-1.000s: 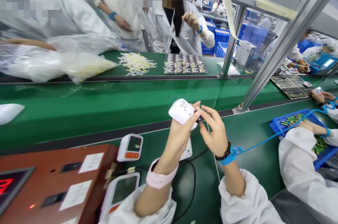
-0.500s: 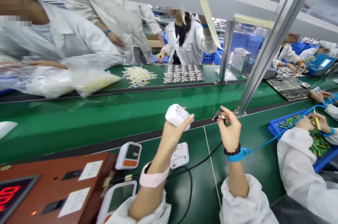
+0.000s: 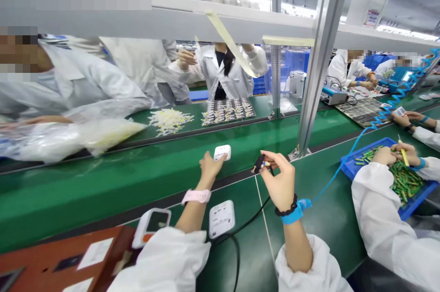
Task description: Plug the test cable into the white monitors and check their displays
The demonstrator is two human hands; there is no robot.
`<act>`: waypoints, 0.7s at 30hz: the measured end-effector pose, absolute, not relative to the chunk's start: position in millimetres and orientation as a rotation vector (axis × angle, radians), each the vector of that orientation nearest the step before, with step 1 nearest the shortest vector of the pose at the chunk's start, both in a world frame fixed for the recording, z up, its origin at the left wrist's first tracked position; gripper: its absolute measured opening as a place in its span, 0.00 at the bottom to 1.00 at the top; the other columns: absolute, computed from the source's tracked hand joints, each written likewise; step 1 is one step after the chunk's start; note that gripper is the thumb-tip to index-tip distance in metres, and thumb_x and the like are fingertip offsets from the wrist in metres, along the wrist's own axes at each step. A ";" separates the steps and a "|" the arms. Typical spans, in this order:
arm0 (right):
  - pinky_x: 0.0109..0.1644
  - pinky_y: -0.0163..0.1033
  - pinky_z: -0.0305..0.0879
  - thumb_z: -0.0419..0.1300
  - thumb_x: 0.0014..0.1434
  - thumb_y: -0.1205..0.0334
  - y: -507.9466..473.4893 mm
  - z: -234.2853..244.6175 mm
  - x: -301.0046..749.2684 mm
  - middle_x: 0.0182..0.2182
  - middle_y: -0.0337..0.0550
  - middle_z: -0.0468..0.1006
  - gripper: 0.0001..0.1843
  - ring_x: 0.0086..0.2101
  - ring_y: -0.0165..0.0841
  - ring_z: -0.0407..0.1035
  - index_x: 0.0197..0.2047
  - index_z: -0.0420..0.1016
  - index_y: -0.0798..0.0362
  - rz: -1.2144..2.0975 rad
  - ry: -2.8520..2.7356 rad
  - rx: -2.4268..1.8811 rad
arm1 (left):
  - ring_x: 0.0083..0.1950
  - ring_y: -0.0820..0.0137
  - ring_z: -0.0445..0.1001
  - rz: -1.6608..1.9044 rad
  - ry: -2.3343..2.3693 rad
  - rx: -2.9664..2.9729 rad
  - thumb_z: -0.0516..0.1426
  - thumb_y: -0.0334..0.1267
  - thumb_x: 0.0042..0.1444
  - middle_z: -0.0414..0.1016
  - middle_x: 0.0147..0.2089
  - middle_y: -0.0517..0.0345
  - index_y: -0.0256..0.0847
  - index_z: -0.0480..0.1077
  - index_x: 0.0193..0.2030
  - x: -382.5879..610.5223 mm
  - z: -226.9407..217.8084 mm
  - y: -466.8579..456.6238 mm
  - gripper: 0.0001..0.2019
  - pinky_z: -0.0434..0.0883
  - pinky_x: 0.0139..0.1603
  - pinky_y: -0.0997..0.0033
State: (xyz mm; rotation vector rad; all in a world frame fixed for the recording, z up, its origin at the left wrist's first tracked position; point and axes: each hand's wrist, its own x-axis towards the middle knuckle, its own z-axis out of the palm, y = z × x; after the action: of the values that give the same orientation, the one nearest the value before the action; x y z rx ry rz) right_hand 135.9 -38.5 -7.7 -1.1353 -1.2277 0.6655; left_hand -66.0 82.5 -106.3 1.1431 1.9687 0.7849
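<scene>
My left hand [image 3: 208,167] reaches forward and holds a small white device [image 3: 222,151] down on the green conveyor belt [image 3: 103,177]. My right hand [image 3: 280,177] is raised beside it, fingers pinched on a small black plug [image 3: 258,163] whose black cable [image 3: 240,230] trails back over the bench. A blue wrist strap [image 3: 294,212] with a coiled blue cord sits on my right wrist, and a pink watch [image 3: 195,196] on my left. Another white device [image 3: 222,218] lies face down on the bench between my arms.
A white monitor with a screen [image 3: 151,228] and a brown test box [image 3: 68,260] sit at the near left. A co-worker on my right picks from a blue tray [image 3: 350,168] of green parts. A metal post [image 3: 314,67] stands ahead. Across the belt, people in white coats work by a parts tray [image 3: 228,111].
My left hand has moved forward and lowered the white device onto the belt. My right hand pulled the black plug away from it and holds it apart. The camera tilted upward.
</scene>
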 end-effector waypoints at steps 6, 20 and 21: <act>0.39 0.32 0.71 0.60 0.49 0.68 -38.8 -6.9 143.0 0.35 0.44 0.79 0.17 0.35 0.29 0.73 0.44 0.79 0.56 0.873 -1.076 -1.094 | 0.51 0.56 0.73 0.372 1.496 1.513 0.65 0.48 0.34 0.76 0.46 0.49 0.37 0.75 0.41 -78.3 -91.9 27.0 0.26 0.67 0.57 0.65; 0.37 0.31 0.70 0.62 0.48 0.67 -42.3 0.8 141.1 0.35 0.43 0.79 0.16 0.34 0.29 0.73 0.43 0.79 0.56 0.950 -1.043 -1.035 | 0.43 0.59 0.71 -0.258 1.573 1.745 0.63 0.42 0.26 0.70 0.40 0.51 0.38 0.62 0.36 -78.9 -103.2 -15.2 0.26 0.66 0.41 0.69; 0.37 0.30 0.70 0.62 0.48 0.68 -42.1 0.9 140.1 0.34 0.43 0.79 0.16 0.34 0.28 0.73 0.43 0.79 0.56 0.949 -1.042 -1.031 | 0.43 0.58 0.71 -0.268 1.566 1.761 0.63 0.44 0.26 0.70 0.39 0.50 0.38 0.61 0.33 -78.7 -104.1 -15.7 0.25 0.66 0.41 0.68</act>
State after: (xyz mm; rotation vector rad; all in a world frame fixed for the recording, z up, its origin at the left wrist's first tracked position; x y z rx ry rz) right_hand 140.1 -42.1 0.9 -1.0311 -1.0418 0.9488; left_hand -78.7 -15.7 -104.1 1.7614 1.5660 -0.2677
